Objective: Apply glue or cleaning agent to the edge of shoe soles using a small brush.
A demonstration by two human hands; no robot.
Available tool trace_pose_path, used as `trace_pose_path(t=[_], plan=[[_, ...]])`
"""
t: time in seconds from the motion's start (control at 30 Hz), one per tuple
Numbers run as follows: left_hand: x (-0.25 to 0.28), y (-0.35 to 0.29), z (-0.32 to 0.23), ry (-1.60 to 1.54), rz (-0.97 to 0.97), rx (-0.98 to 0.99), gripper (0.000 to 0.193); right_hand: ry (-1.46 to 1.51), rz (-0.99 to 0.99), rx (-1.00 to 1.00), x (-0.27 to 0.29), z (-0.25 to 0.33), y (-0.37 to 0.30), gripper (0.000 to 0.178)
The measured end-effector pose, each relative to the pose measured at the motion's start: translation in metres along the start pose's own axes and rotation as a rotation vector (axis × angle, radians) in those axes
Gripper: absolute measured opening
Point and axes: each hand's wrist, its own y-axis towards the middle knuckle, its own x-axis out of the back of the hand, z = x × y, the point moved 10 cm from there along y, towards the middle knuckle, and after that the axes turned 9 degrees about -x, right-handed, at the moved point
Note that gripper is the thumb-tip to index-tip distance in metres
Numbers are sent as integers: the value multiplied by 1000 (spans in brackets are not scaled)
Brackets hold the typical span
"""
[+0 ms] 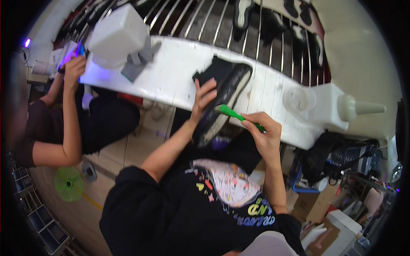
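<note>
My left hand grips a black shoe with a pale sole edge, tilted on its side over the front edge of a white work table. My right hand is closed around a green-handled brush, whose head touches the side of the shoe near the sole. Both of my forearms rise from my black printed shirt at the bottom of the view.
Another person's hand works at the table's left end near a purple light, beside a white boxy machine. A white squeeze bottle lies at the right end. More shoes sit on rails behind. A green fan is on the floor.
</note>
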Motion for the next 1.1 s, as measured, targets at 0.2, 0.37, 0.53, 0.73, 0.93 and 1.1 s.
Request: trace_pose_path(t=[0.2, 0.37, 0.53, 0.73, 0.93, 1.1], plan=[[4, 6, -1, -36, 56, 70, 64, -4, -7, -26, -7, 3, -7, 17], [3, 18, 4, 12, 58, 3, 75, -120, 79, 85, -22, 21, -4, 15], [2, 22, 8, -32, 51, -30, 64, -185, -271, -1, 25, 3, 24, 10], [34, 30, 19, 101, -98, 381, 91, -10, -566, -98, 69, -61, 17, 10], [42, 91, 53, -371, -215, 616, 68, 0, -702, -112, 84, -101, -2, 11], [-8, 66, 78, 269, 722, 756, 72, -30, -676, -188, 82, -126, 0, 10]])
